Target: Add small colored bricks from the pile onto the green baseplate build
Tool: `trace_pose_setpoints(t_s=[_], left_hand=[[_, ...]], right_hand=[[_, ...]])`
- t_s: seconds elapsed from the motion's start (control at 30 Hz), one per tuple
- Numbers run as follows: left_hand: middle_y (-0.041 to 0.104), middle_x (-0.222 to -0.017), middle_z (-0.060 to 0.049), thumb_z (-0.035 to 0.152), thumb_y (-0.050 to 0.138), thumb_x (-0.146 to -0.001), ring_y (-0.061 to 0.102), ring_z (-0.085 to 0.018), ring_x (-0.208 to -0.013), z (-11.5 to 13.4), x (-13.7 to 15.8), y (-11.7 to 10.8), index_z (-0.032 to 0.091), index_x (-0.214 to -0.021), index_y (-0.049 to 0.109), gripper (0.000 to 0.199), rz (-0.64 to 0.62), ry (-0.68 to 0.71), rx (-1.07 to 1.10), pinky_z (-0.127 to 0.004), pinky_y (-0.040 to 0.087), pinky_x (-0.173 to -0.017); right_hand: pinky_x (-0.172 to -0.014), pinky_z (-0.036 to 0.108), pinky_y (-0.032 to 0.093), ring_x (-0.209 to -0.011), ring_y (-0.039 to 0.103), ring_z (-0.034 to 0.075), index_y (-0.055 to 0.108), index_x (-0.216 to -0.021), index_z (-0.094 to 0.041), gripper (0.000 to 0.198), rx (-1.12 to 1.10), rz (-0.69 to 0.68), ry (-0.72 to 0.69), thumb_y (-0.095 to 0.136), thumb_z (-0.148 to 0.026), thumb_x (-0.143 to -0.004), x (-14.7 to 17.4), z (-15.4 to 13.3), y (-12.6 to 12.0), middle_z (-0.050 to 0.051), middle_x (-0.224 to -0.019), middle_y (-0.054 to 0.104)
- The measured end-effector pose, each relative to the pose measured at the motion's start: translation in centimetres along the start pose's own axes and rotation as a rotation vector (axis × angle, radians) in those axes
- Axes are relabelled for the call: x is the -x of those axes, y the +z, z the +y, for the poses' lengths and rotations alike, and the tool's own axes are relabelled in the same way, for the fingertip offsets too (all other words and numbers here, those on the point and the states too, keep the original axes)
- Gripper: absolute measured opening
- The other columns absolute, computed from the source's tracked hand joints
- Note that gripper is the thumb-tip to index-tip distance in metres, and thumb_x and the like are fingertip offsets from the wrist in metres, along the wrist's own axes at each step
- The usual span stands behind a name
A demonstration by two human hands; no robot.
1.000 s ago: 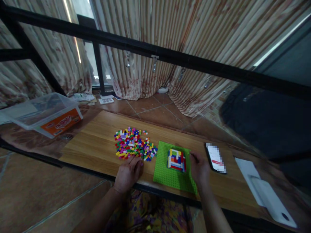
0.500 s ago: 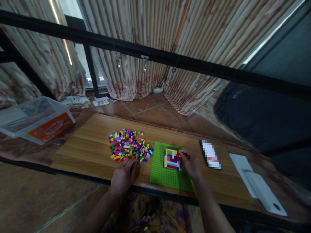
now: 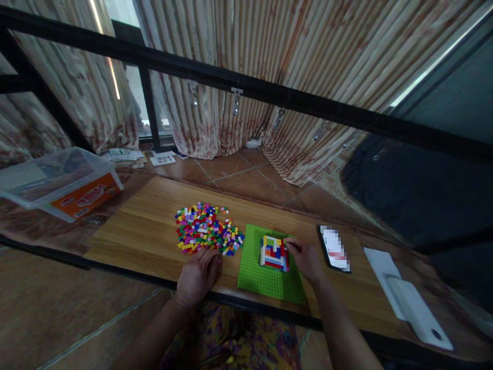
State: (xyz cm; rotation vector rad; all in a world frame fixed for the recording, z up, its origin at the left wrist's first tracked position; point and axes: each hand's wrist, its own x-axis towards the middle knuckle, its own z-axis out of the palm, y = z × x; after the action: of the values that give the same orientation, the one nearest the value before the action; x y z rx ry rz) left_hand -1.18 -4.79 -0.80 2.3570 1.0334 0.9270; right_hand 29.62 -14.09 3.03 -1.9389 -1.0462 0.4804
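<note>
A small block structure of several colours stands on a green studded baseplate. At its upper right corner is my right hand, thumb and fingers pinched together; whatever is between the fingertips is too small to make out. Left of the baseplate lies a loose pile of small coloured building bricks. My left hand rests at the near edge of this pile, its fingers curled in and closed. What those fingers hold, if anything, is hidden.
A phone lies right of the baseplate on the wooden board. Farther right are white sheet-like items and a white handled object. A clear plastic bin with an orange label stands at the left. A dark bar crosses beyond the board.
The view has shifted slightly. My right fingers have moved very little at the structure's corner, and my left hand stays by the pile.
</note>
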Motion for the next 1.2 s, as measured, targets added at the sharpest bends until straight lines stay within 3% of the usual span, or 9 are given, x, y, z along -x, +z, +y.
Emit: trace_pose_setpoints(t_s=[0.2,0.37,0.57,0.77,1.03,1.2], left_hand=[[0.065,-0.089,-0.004,0.026,0.045,-0.095,0.063,-0.017,-0.082,0.3,0.0,-0.1,0.022,-0.097,0.060,0.016,-0.009,-0.009,0.017,-0.028,0.051,-0.073],[0.063,-0.088,-0.005,0.025,0.044,-0.096,0.061,-0.017,-0.081,0.4,0.0,-0.1,0.022,-0.095,0.061,0.017,-0.039,-0.020,0.013,-0.027,0.050,-0.073],[0.062,-0.087,-0.004,0.024,0.046,-0.094,0.061,-0.016,-0.079,0.5,0.2,-0.1,0.022,-0.096,0.061,0.015,-0.035,-0.030,0.028,-0.026,0.049,-0.071],[0.060,-0.085,-0.004,0.022,0.047,-0.093,0.059,-0.015,-0.076,0.8,0.2,0.0,0.020,-0.094,0.060,0.014,-0.039,-0.042,0.053,-0.025,0.048,-0.068],[0.059,-0.086,-0.005,0.023,0.045,-0.095,0.058,-0.016,-0.077,0.8,0.2,0.0,0.019,-0.094,0.060,0.016,-0.060,-0.053,0.079,-0.026,0.048,-0.070],[0.060,-0.087,-0.005,0.023,0.045,-0.095,0.059,-0.016,-0.078,0.7,0.3,0.0,0.020,-0.096,0.060,0.016,-0.061,-0.057,0.070,-0.027,0.048,-0.071]], right_hand=[[-0.087,0.043,0.052,-0.091,0.068,0.026,0.074,-0.090,-0.022,0.036,0.055,0.037,-0.027,0.061,-0.052,-0.076,0.4,0.8,-0.2,0.007,-0.097,0.075],[-0.080,0.039,0.053,-0.089,0.066,0.024,0.072,-0.098,-0.018,0.041,0.103,0.186,-0.098,0.054,-0.051,-0.083,2.0,-1.9,1.3,0.012,-0.105,0.071],[-0.084,0.035,0.049,-0.091,0.063,0.020,0.072,-0.094,-0.022,0.026,0.085,-0.037,-0.313,0.050,-0.035,-0.089,3.9,-6.7,6.7,0.007,-0.096,0.070],[-0.085,0.035,0.048,-0.092,0.062,0.021,0.072,-0.095,-0.022,0.021,0.214,-0.162,-0.377,0.054,-0.028,-0.088,5.2,-8.0,11.5,0.006,-0.096,0.069],[-0.086,0.035,0.046,-0.095,0.060,0.023,0.071,-0.095,-0.021,0.019,0.371,-0.132,-0.386,0.055,-0.026,-0.087,5.0,-8.4,13.7,0.007,-0.096,0.067],[-0.083,0.035,0.047,-0.090,0.061,0.021,0.071,-0.090,-0.020,0.018,0.123,-0.127,-0.290,0.056,-0.030,-0.085,4.9,-8.3,13.8,0.006,-0.092,0.067]])
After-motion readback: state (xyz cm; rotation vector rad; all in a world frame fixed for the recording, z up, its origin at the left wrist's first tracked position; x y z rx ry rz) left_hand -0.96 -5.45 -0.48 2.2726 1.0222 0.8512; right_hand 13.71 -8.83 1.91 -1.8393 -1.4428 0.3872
